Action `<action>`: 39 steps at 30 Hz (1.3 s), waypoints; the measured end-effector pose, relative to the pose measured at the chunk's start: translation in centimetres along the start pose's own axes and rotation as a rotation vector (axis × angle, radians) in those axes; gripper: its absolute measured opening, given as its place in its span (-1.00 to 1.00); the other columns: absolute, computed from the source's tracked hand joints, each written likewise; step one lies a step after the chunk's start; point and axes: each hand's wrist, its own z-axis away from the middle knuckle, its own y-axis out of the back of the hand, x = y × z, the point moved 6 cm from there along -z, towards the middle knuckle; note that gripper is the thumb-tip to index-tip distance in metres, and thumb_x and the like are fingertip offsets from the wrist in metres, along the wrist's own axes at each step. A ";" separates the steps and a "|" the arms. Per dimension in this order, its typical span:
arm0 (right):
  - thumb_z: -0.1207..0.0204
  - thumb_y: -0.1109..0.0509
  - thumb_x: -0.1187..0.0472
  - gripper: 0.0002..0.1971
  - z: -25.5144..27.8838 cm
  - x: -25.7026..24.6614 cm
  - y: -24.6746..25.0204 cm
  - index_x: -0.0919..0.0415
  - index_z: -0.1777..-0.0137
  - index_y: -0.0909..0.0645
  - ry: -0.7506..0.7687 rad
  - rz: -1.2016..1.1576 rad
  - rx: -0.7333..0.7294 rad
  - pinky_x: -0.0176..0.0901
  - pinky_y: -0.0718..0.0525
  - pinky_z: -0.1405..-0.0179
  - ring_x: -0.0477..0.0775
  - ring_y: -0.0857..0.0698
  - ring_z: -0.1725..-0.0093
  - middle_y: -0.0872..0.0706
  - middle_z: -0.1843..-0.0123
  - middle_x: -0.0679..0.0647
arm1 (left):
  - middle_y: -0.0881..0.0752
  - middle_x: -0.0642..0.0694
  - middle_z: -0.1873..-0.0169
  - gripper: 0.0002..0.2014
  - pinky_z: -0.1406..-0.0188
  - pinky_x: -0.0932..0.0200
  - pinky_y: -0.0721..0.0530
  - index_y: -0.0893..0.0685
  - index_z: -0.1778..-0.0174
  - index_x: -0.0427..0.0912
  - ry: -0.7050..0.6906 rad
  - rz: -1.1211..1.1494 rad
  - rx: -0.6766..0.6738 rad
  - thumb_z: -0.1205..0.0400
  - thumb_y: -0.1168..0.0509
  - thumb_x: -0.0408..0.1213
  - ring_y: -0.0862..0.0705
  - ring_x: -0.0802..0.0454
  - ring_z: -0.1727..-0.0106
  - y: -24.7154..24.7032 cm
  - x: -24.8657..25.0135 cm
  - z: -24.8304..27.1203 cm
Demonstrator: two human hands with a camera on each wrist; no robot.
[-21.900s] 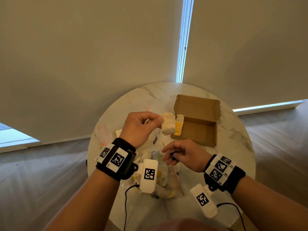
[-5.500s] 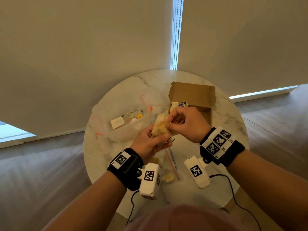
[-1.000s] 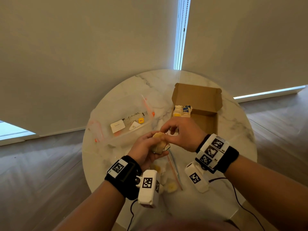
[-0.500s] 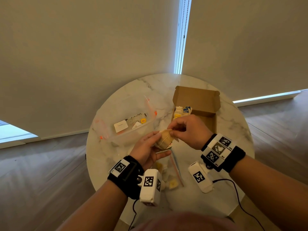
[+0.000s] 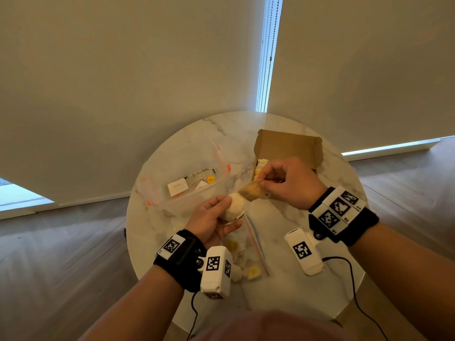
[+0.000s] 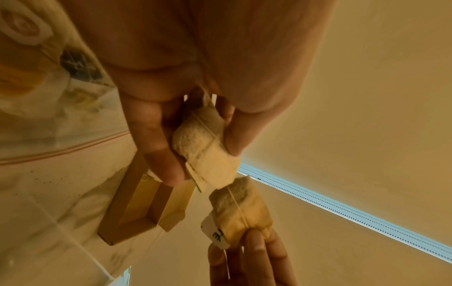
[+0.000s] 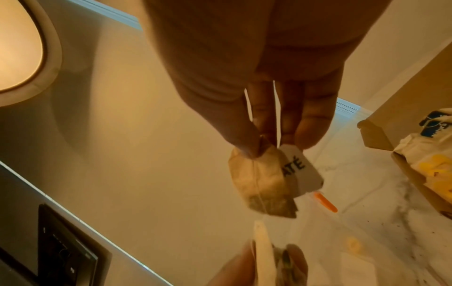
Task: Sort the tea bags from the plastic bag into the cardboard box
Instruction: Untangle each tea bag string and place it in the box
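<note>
My left hand [image 5: 225, 212] grips a pale tea bag [image 5: 233, 208] above the table's middle; in the left wrist view, thumb and fingers curl round this bag [image 6: 204, 147]. My right hand [image 5: 264, 184] pinches a second, browner tea bag [image 5: 251, 193] by its top, just right of the first and in front of the cardboard box [image 5: 288, 146]. That bag [image 7: 260, 183] hangs with a white tag [image 7: 303, 171] beside it. A thin string [image 6: 234, 201] runs between the two bags. The open box holds a few tea bags [image 5: 259, 167] at its left end.
A clear zip plastic bag [image 5: 187, 180] with an orange slider [image 5: 229, 167] lies left of the box, with paper tags and crumbs inside. A second plastic bag with several tea bags [image 5: 246, 264] lies near the front edge of the round marble table [image 5: 332, 242]. Cables trail from both wrists.
The hands have drawn apart: my right hand has pulled the browner tea bag off the pale one, up and right toward the box. My left hand keeps the pale bag.
</note>
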 end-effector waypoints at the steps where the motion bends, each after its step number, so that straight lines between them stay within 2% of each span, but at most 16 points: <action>1: -0.45 -0.53 0.34 -0.84 0.0 0.1 0.2 0.03 0.20 -0.72 -0.003 -0.006 -0.002 -0.08 -0.78 0.15 0.08 -0.78 0.20 -0.80 0.23 0.07 | -0.73 -0.26 0.15 -0.88 0.41 0.11 -0.78 -0.68 -0.02 -0.30 -0.004 -0.008 0.017 -0.71 -0.27 -0.35 -0.73 -0.13 0.15 0.3 0.1 -0.1; 5: -0.45 -0.52 0.35 -0.84 0.0 0.5 0.1 0.05 0.21 -0.71 -0.028 0.007 -0.036 0.03 -0.80 0.17 0.18 -0.78 0.19 -0.78 0.23 0.12 | -0.69 -0.30 0.05 -0.91 0.51 0.15 -0.72 -0.70 0.00 -0.24 -0.026 -0.055 0.058 -0.70 -0.29 -0.33 -0.66 -0.14 0.18 0.8 0.7 -0.3; 7: -0.45 -0.52 0.36 -0.84 0.1 0.6 -0.4 0.07 0.21 -0.71 -0.039 0.011 -0.072 0.05 -0.81 0.19 0.20 -0.78 0.21 -0.79 0.26 0.13 | -0.67 -0.30 0.08 -0.91 0.56 0.19 -0.65 -0.73 0.04 -0.19 -0.069 -0.133 0.067 -0.69 -0.31 -0.35 -0.62 -0.10 0.28 0.8 1.2 -0.3; 10: -0.47 -0.51 0.36 -0.87 0.3 0.6 -1.1 0.10 0.19 -0.70 -0.044 0.020 -0.115 0.03 -0.80 0.25 0.20 -0.78 0.26 -0.79 0.28 0.13 | -0.68 -0.23 0.25 -0.84 0.62 0.24 -0.48 -0.79 0.14 -0.14 -0.220 -0.440 0.088 -0.68 -0.32 -0.37 -0.55 0.04 0.47 0.5 2.6 -0.2; 12: -0.48 -0.51 0.34 -0.93 0.4 0.6 -1.5 0.17 0.15 -0.72 -0.036 0.042 -0.134 0.00 -0.79 0.28 0.17 -0.77 0.30 -0.79 0.27 0.12 | -0.70 -0.15 0.30 -0.86 0.62 0.32 -0.46 -0.81 0.13 -0.09 -0.349 -0.708 0.074 -0.67 -0.36 -0.33 -0.55 0.19 0.54 -0.2 3.6 0.0; 14: -0.48 -0.51 0.34 -0.95 0.5 0.5 -1.8 0.18 0.14 -0.72 -0.029 0.076 -0.156 -0.07 -0.78 0.33 0.07 -0.76 0.36 -0.80 0.28 0.09 | -0.74 -0.13 0.28 -0.92 0.56 0.41 -0.49 -0.82 0.03 -0.05 -0.399 -0.868 -0.011 -0.63 -0.43 -0.21 -0.59 0.25 0.49 -1.2 3.9 0.3; 16: -0.49 -0.50 0.33 -0.95 0.5 0.6 -2.0 0.17 0.14 -0.72 -0.031 0.098 -0.176 -0.16 -0.74 0.39 -0.03 -0.73 0.43 -0.80 0.30 0.06 | -0.78 -0.18 0.21 -0.83 0.44 0.39 -0.57 -0.83 -0.01 0.00 -0.400 -0.971 -0.092 -0.55 -0.50 -0.08 -0.66 0.20 0.36 -2.0 3.8 0.4; 19: -0.49 -0.50 0.34 -0.95 0.5 0.3 -2.4 0.19 0.14 -0.73 -0.022 0.098 -0.202 -0.23 -0.71 0.42 -0.07 -0.72 0.45 -0.79 0.32 0.03 | -0.78 -0.06 0.30 -0.87 0.37 0.37 -0.57 -0.85 0.14 0.02 -0.405 -1.079 -0.096 -0.49 -0.55 -0.06 -0.64 0.23 0.38 -2.8 3.6 0.2; 22: -0.49 -0.50 0.37 -0.93 0.5 0.0 -2.7 0.20 0.14 -0.74 -0.009 0.069 -0.212 -0.24 -0.70 0.42 -0.07 -0.73 0.44 -0.79 0.33 0.02 | -0.76 -0.03 0.41 -0.87 0.38 0.37 -0.55 -0.84 0.30 0.01 -0.421 -1.137 -0.060 -0.52 -0.52 -0.07 -0.60 0.24 0.42 -3.1 3.4 0.0; 25: -0.45 -0.55 0.31 -0.83 0.6 0.2 -2.4 0.16 -0.02 -0.72 -0.027 0.029 -0.204 -0.22 -0.73 0.34 -0.04 -0.77 0.37 -0.80 0.25 0.06 | -0.80 -0.07 0.35 -0.84 0.34 0.36 -0.57 -0.86 0.26 -0.06 -0.423 -1.099 -0.059 -0.56 -0.49 -0.08 -0.65 0.22 0.37 -2.9 3.4 0.0; 28: -0.36 -0.61 0.35 -0.63 0.9 0.9 -2.2 0.19 -0.17 -0.68 -0.065 -0.009 -0.239 -0.09 -0.80 0.10 0.03 -0.82 0.23 -0.82 0.17 0.10 | -0.81 -0.10 0.32 -0.85 0.27 0.21 -0.65 -0.86 0.23 -0.13 -0.408 -1.048 -0.040 -0.56 -0.50 -0.14 -0.67 0.17 0.34 -2.5 3.6 -0.1; 31: -0.39 -0.57 0.43 -0.68 0.9 1.3 -2.1 0.23 -0.13 -0.70 -0.065 -0.002 -0.248 -0.05 -0.79 0.02 0.03 -0.83 0.19 -0.84 0.19 0.09 | -0.81 -0.16 0.29 -0.85 0.29 0.16 -0.69 -0.86 0.20 -0.19 -0.393 -1.021 -0.029 -0.56 -0.51 -0.18 -0.67 0.15 0.34 -2.3 3.7 -0.3; 33: -0.41 -0.55 0.42 -0.76 0.8 1.3 -2.0 0.21 -0.04 -0.72 -0.039 0.022 -0.212 -0.11 -0.78 0.04 -0.02 -0.82 0.20 -0.85 0.21 0.06 | -0.81 -0.19 0.27 -0.86 0.23 0.04 -0.74 -0.86 0.20 -0.18 -0.381 -1.011 -0.038 -0.56 -0.51 -0.17 -0.70 0.11 0.31 -2.3 3.6 -0.3; 35: -0.42 -0.56 0.38 -0.83 0.5 1.2 -1.7 0.17 0.02 -0.76 -0.013 0.085 -0.160 -0.29 -0.73 0.11 -0.15 -0.80 0.22 -0.84 0.21 0.01 | -0.82 -0.19 0.27 -0.86 0.18 -0.05 -0.76 -0.86 0.21 -0.16 -0.376 -1.009 -0.051 -0.55 -0.52 -0.15 -0.73 0.02 0.28 -2.3 3.5 -0.4; 37: -0.44 -0.56 0.32 -0.88 0.3 1.0 -1.4 0.13 0.06 -0.79 0.029 0.177 -0.095 -0.51 -0.61 0.21 -0.32 -0.74 0.24 -0.84 0.21 -0.06 | -0.83 -0.19 0.26 -0.85 0.16 -0.01 -0.74 -0.86 0.20 -0.15 -0.365 -1.016 -0.065 -0.55 -0.52 -0.15 -0.74 -0.03 0.26 -2.3 3.5 -0.3; 39: -0.45 -0.55 0.29 -0.90 0.2 0.6 -1.1 0.10 0.08 -0.80 0.091 0.222 -0.028 -0.58 -0.54 0.24 -0.40 -0.69 0.26 -0.83 0.20 -0.09 | -0.84 -0.18 0.24 -0.86 0.20 0.12 -0.71 -0.86 0.18 -0.16 -0.360 -1.022 -0.085 -0.56 -0.51 -0.15 -0.72 0.07 0.28 -2.5 3.4 -0.1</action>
